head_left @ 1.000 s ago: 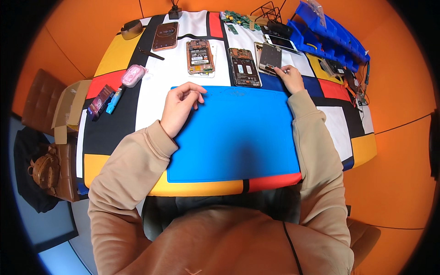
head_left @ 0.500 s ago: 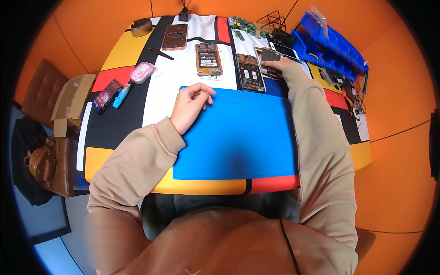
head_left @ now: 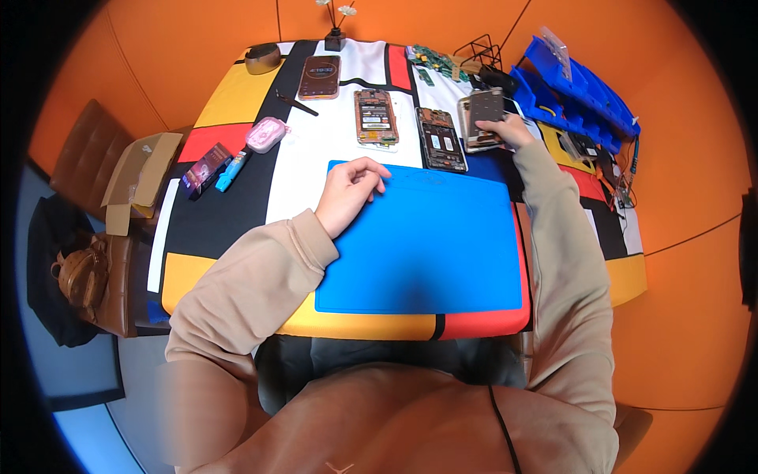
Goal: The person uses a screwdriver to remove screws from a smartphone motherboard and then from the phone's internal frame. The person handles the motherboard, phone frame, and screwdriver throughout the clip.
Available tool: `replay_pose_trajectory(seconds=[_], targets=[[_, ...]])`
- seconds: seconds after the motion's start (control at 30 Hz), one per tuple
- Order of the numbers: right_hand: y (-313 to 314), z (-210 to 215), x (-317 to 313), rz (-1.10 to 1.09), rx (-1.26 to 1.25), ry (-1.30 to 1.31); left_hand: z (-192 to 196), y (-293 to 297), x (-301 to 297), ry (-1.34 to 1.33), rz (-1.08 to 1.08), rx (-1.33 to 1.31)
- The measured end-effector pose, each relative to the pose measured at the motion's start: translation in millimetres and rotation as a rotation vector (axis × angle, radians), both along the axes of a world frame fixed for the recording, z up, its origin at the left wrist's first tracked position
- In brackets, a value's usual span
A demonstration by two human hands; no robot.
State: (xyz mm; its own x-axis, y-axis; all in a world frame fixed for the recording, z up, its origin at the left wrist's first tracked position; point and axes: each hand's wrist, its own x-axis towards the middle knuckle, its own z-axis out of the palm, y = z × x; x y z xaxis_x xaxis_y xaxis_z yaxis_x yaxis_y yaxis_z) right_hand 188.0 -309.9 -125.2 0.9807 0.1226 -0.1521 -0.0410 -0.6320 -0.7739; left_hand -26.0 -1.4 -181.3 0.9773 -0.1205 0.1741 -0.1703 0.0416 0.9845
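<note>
my right hand (head_left: 509, 130) grips the near edge of a dark panel (head_left: 482, 109), thumb on top, fingers hidden underneath; a pale frame (head_left: 464, 122) shows around it, and whether i hold that too i cannot tell. just changed: half a second ago the panel lay deeper under my hand; it now shows more fully and masks most of a white-edged phone behind, so the work in hand has moved to this part. my left hand (head_left: 354, 189), loosely curled and seemingly empty, sits at the far left corner of one blue mat (head_left: 426, 221). counted outward: two opened phones, one copper-toned (head_left: 375, 117), one dark (head_left: 442, 141); one lit phone (head_left: 320, 77); one pink case (head_left: 267, 134); one blue tube (head_left: 231, 171); green boards (head_left: 430, 59), too crowded to count.
</note>
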Motion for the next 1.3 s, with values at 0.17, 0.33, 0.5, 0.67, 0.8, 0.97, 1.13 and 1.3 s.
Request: replay_pose_trajectory(seconds=[0.17, 0.33, 0.5, 0.67, 0.8, 0.97, 1.13, 1.3], targets=[[-16, 15, -56, 0.057, 0.405, -0.077, 3, -2, -2, 0.005, -0.032, -0.006], [25, 21, -141, 0.274, 0.634, 0.132, 14, -7, -12, 0.060, -0.262, -0.040], [62, -2, -184, 0.404, 0.664, 0.202, 20, -16, -23, 0.123, -0.410, -0.078], [64, -14, -189, 0.416, 0.586, 0.218, 18, -15, -25, 0.246, -0.409, -0.151], [61, -28, -193, 0.450, 0.691, 0.050, 15, -14, -21, 0.251, -0.382, -0.216], [62, -44, -189, 0.389, 0.719, -0.036, 14, -14, -22, 0.206, -0.308, -0.128], [63, -38, -187, 0.241, 0.786, -0.015, 9, -11, -21, 0.170, -0.195, -0.175], [53, -32, -176, 0.353, 1.087, 0.370, 8, -9, -21, 0.209, -0.171, -0.168]])
